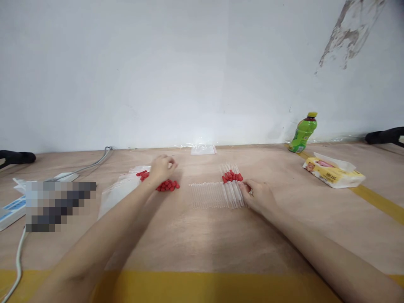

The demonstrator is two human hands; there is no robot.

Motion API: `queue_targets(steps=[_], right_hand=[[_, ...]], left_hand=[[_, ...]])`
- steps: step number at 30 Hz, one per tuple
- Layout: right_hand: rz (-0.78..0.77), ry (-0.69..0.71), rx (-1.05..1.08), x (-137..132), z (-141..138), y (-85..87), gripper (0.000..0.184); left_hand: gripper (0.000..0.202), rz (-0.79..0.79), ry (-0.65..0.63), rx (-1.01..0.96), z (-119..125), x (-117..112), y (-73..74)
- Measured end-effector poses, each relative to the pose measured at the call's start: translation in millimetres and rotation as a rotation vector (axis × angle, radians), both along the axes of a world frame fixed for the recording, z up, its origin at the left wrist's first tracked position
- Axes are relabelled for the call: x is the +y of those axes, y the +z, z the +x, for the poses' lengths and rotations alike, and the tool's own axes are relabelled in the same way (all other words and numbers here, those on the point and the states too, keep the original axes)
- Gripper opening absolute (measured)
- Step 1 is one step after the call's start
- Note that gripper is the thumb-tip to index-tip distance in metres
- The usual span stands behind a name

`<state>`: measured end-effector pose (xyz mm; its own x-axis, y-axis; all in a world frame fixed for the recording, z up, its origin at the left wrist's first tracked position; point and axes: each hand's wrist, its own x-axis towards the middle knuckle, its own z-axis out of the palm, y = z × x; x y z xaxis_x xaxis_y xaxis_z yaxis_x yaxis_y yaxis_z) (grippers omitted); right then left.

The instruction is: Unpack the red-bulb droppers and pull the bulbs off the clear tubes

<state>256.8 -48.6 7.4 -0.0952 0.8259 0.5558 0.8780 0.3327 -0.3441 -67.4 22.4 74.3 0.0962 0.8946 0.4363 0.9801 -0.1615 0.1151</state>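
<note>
My left hand (162, 167) hovers over a small heap of red caps (168, 185), its fingers pinched together; what they hold is too small to make out. My right hand (257, 194) rests at the right end of a row of clear plastic tubes (212, 195) lying flat on the wooden table, fingers curled against the tubes. Behind that row lie several capped tubes with red caps (232, 176). A few more red caps (142, 174) lie on a clear plastic bag (118, 190) by my left hand.
A green bottle with a yellow cap (303, 133) stands by the wall at right, with a yellow tissue pack (333, 172) in front of it. A power strip and cables (12, 209) lie at left. A small clear bag (203, 149) lies near the wall.
</note>
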Motion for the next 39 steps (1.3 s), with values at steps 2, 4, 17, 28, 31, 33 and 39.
queue_targets(steps=[2,4,17,28,31,33,39], right_hand=[[-0.027,-0.041,0.037,4,8,1.3,0.036],[-0.062,-0.098,0.075,9,16,0.8,0.04],[-0.103,-0.148,0.156,16,28,-2.0,0.04],[-0.026,-0.151,0.154,10,21,0.4,0.032],[0.14,-0.067,0.149,7,15,-0.1,0.027],[0.261,0.051,0.125,2,8,1.2,0.027],[0.339,0.497,-0.18,-19,-22,5.2,0.039]], left_hand=[[0.022,-0.02,-0.123,-0.008,37,-4,-8.7],[0.019,-0.056,-0.219,-0.028,73,-6,-19.0],[0.028,-0.194,-0.328,-0.178,174,10,-44.4],[0.032,-0.109,-0.238,-0.435,134,-15,-47.9],[0.025,-0.067,-0.283,-0.468,94,-46,-48.3],[0.019,0.024,-0.43,-0.431,68,-68,-48.5],[0.009,0.18,-0.631,-0.223,35,-107,-56.7]])
